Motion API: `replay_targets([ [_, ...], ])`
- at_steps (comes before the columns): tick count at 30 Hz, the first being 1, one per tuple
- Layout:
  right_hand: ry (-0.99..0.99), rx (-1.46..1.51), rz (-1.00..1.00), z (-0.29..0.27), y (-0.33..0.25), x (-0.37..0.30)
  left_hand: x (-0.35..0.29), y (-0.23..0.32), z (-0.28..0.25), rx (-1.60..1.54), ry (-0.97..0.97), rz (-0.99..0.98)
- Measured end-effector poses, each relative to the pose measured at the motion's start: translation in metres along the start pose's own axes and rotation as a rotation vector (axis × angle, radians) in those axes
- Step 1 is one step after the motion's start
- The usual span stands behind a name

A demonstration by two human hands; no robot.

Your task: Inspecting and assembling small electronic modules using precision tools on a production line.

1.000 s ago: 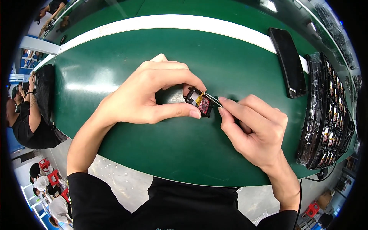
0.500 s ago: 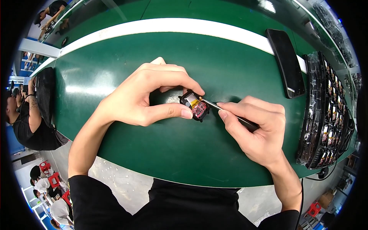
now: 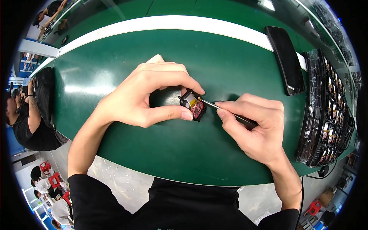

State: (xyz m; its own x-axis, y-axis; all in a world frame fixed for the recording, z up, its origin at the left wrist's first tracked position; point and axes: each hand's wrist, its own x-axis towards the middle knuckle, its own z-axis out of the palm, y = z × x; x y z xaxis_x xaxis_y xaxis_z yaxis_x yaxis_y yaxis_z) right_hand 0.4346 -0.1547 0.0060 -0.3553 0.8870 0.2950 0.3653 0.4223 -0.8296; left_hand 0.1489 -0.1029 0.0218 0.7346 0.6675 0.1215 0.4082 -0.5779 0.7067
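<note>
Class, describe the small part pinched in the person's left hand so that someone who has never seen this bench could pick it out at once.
Start at the green bench top and find the two hands meeting at its middle. Between the left hand's thumb and forefinger sits a small black module, touched by the thin tweezers in the right hand. Unlike the flat black phone and the stacked trays to the right, it shows a red circuit board.

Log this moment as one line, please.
left hand pinches small black module with red board | right hand holds thin tool, tip at module | green table | parts trays right
</note>
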Motion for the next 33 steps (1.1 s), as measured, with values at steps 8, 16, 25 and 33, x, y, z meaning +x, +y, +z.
replay_targets([
  [8,-0.013,-0.029,0.014,-0.0001,-0.0042,0.0002,-0.0004,-0.0019,0.0012,0.057,-0.003,0.075],
  [16,0.011,-0.052,-0.044,0.0021,0.0000,0.0002,-0.0002,-0.0032,0.0015,0.025,0.001,0.062],
  [25,0.023,-0.025,-0.066,0.0051,0.0015,-0.0021,-0.0009,-0.0015,0.0037,0.029,0.008,0.045],
  [33,0.026,-0.071,-0.090,0.0046,0.0003,-0.0029,0.0007,-0.0022,0.0002,0.035,0.007,0.045],
])
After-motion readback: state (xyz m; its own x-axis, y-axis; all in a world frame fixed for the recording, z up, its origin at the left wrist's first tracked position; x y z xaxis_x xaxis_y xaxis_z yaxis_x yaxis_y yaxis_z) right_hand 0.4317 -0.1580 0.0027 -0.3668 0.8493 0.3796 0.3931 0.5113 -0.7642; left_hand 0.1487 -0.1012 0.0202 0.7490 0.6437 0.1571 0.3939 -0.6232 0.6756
